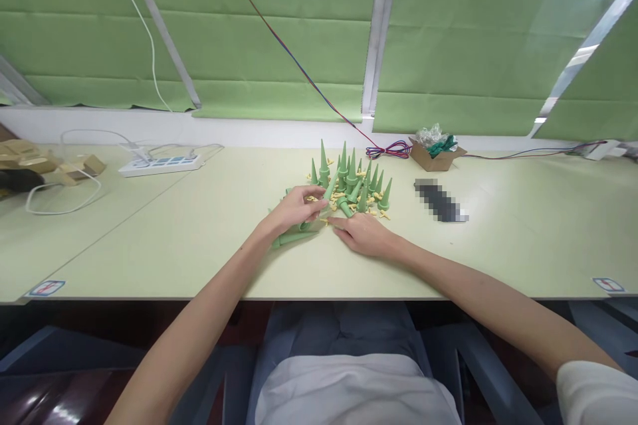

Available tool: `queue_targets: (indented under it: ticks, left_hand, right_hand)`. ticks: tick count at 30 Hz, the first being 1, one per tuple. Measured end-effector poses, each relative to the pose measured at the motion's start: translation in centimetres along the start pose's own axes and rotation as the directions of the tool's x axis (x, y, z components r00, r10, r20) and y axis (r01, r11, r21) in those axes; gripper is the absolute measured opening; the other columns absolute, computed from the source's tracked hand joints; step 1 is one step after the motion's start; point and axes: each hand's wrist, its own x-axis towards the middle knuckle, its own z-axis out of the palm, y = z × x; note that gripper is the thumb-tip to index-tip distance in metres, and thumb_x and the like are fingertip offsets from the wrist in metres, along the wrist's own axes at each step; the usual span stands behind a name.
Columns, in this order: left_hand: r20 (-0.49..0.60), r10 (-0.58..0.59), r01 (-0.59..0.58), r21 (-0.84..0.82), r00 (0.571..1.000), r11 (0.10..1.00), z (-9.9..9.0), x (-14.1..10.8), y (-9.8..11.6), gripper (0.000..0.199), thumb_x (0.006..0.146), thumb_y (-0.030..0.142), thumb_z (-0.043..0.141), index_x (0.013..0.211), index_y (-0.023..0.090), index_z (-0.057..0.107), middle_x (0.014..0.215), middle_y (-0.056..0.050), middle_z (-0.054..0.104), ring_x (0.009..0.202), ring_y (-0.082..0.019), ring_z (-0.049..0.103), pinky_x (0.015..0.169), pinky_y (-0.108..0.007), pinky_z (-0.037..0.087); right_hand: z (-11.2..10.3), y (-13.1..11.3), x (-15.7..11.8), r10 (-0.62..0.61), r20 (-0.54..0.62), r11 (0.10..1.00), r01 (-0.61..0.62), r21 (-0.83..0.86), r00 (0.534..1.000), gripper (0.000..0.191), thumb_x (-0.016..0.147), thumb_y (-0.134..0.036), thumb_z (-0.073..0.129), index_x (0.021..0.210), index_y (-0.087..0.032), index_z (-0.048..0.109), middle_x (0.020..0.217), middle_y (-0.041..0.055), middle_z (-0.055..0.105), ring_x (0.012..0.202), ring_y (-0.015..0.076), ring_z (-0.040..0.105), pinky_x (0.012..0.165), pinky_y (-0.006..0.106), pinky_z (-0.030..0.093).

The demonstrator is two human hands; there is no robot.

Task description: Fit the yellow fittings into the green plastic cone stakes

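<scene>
A light green plastic cone with a collared base [330, 187] is pinched in my left hand [295, 208], its tip pointing up and to the right. My right hand [367, 234] rests low on the table with the index finger stretched out to a small yellow plastic piece [325, 220]; the thumb is apart from that finger. Just beyond both hands stands a cluster of upright green cones [353, 169], with others tipped over among them. Small yellow pieces [384, 214] lie scattered between the cones. Another green cone [295, 238] lies on its side beneath my left wrist.
A small cardboard box [434, 158] with clear and green wrapping stands at the back right, beside coiled red and blue wire [391, 149]. A blurred dark object [439, 200] lies nearer. On the left are a power strip [162, 165] and tan blocks [37, 163].
</scene>
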Motion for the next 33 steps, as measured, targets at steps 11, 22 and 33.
queue_targets:
  ticks: [11,22,33]
  left_hand:
    - [-0.051,0.024,-0.021,0.055,0.998,0.998,0.03,-0.34,0.22,0.037,0.075,0.055,0.07,0.077,0.02,0.058,0.05,0.004,0.05,0.041,-0.01,0.042,0.045,-0.025,0.032]
    - [-0.17,0.028,-0.034,-0.029,0.985,0.999,0.66,-0.25,0.63,0.045,0.075,0.054,0.072,0.065,0.02,0.045,0.045,0.006,0.042,0.042,-0.009,0.04,0.042,-0.021,0.031]
    - [-0.212,0.068,-0.078,-0.043,0.975,0.996,0.81,0.14,-0.09,0.042,0.079,0.052,0.07,0.066,0.018,0.047,0.049,0.005,0.048,0.04,-0.007,0.042,0.041,-0.021,0.034]
  right_hand:
    - [0.34,0.15,-0.03,0.014,-0.063,1.0,-0.013,0.011,0.998,0.039,0.101,-0.027,0.032,0.125,-0.017,0.063,0.084,0.0124,0.07,0.078,0.0259,0.067,0.068,0.031,0.038]
    - [0.94,-0.05,0.19,0.019,-0.08,1.0,-0.021,-0.02,0.997,0.037,0.103,-0.032,0.033,0.123,-0.021,0.062,0.081,0.0097,0.07,0.075,0.0245,0.067,0.064,0.029,0.034]
    - [0.85,-0.11,0.13,0.07,-0.045,0.997,-0.07,0.013,0.997,0.035,0.103,-0.037,0.038,0.12,-0.017,0.061,0.082,0.0105,0.068,0.081,0.0261,0.066,0.071,0.031,0.038]
